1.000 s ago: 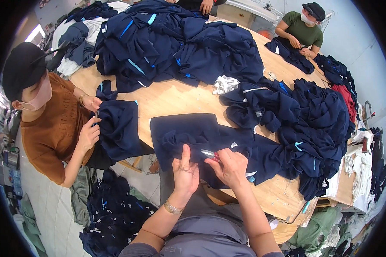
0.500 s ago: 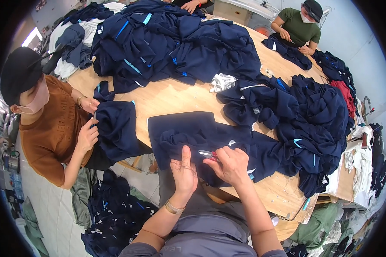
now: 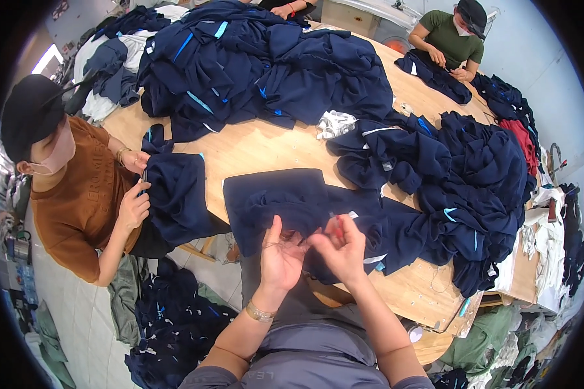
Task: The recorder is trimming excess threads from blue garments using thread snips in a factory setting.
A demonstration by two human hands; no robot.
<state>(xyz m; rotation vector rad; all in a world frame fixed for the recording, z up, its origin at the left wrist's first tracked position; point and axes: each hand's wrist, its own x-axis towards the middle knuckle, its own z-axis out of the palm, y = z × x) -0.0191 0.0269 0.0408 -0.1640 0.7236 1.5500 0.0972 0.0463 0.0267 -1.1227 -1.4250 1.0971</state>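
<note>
A navy garment lies spread on the wooden table right in front of me. My left hand pinches its near edge, thumb up, with a loose thread across the fingers. Close beside it on the same edge, my right hand grips a small reddish tool; its blades are hidden. The fingertips of both hands nearly touch.
A person in a brown shirt and black cap at my left handles another navy piece. A person in green works at the far end. Big navy piles cover the table. A white scrap lies mid-table. More navy clothes lie on the floor.
My hands have drawn closer together at the garment's near edge, and the cloth under them is more bunched. The person in brown keeps handling their piece.
</note>
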